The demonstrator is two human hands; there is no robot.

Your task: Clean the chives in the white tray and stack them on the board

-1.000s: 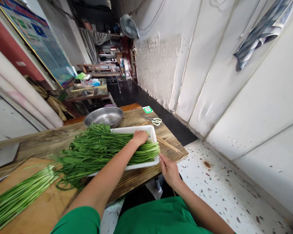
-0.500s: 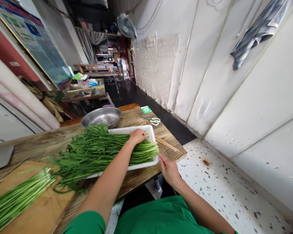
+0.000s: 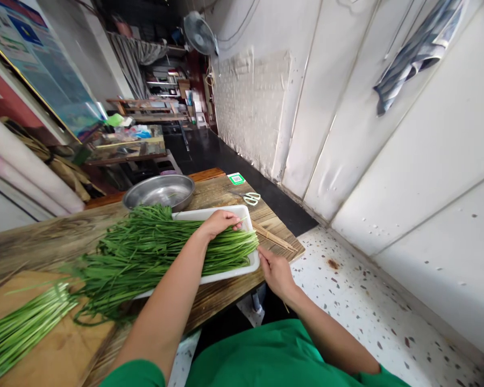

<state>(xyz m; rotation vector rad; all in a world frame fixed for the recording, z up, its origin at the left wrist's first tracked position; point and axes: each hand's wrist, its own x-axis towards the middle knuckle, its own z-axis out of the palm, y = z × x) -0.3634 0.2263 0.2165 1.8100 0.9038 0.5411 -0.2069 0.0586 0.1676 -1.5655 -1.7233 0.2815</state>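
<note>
Garlic chives (image 3: 157, 252) lie in a thick pile in a white plastic tray (image 3: 248, 215), their pale cut ends toward the right rim and their leaves spilling over the left side. My left hand (image 3: 220, 223) is over the tray's right end, thumb and fingers pinched on a single chive stem (image 3: 243, 219) lifted off the pile. At the near right corner of the tray, my right hand (image 3: 277, 273) is closed, fingertips by the cut ends. A thin pale stick (image 3: 286, 307), apparently a bamboo skewer, pokes out below that hand; the rest of it is hidden.
Bundled skewers (image 3: 276, 238) lie right of the tray, with scissors (image 3: 250, 198) and a green QR card (image 3: 236, 179) beyond. A metal bowl (image 3: 159, 192) stands behind the chives. More chives (image 3: 28, 328) rest on a wooden board (image 3: 76, 344) at left.
My left hand has risen slightly from the pile, and a chive stem now shows in its fingertips. My right hand stays by the tray corner. The view has shifted a little right.
</note>
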